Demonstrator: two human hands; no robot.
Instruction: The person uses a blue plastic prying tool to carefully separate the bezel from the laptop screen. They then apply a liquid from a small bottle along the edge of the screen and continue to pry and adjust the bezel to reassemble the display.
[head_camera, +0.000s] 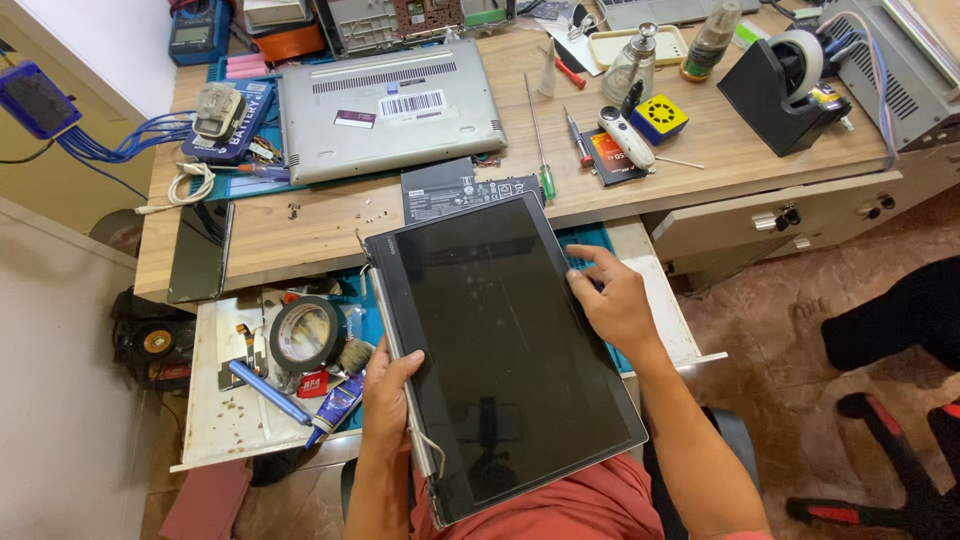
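Note:
A detached laptop screen panel (500, 340) with a black glass face and a grey hinge bar lies tilted across my lap and the open drawer. My left hand (385, 385) grips its left hinge edge, thumb on the frame. My right hand (612, 300) rests on the panel's right edge with fingers spread on the glass. A loose thin cable hangs from the hinge near the lower left corner.
A silver laptop base (390, 110) lies upside down on the wooden desk, a flat black battery (445, 188) in front of it. Screwdrivers (540, 140), small screws, a tape dispenser (780, 85) and bottles are on the desk. The drawer holds a black tape roll (305, 335) and tubes. A dark phone (200, 250) lies at left.

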